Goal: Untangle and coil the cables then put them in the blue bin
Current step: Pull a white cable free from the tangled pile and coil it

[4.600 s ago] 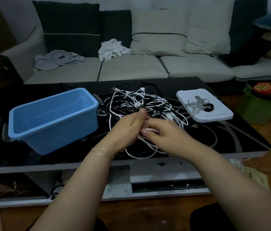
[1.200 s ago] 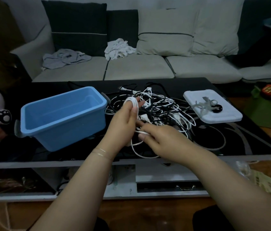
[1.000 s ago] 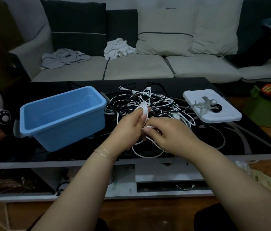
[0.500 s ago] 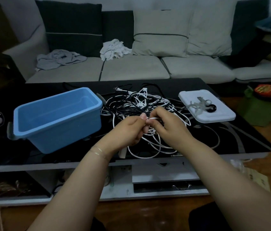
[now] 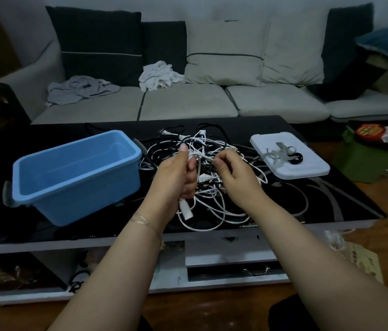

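A tangle of white and black cables [image 5: 214, 187] lies in the middle of the black glass table [image 5: 331, 201]. My left hand [image 5: 176, 175] grips a white cable, whose white plug [image 5: 186, 209] hangs out below the fist. My right hand [image 5: 236, 175] pinches the same white cable a short way to the right, and a taut stretch runs between the two hands above the pile. The blue bin [image 5: 76, 175] stands on the table left of the pile, tilted a little, and looks empty.
A white lid [image 5: 307, 168] with cable ties and a black ring on it lies right of the cables. A grey sofa [image 5: 188, 101] with cushions and crumpled cloths stands behind the table. A green box [image 5: 364, 161] and packets sit on the floor at right.
My hands have drawn apart and lifted slightly, pulling a length of white cable straight between them. The plug end now hangs below my left fist. The view shifted a little.
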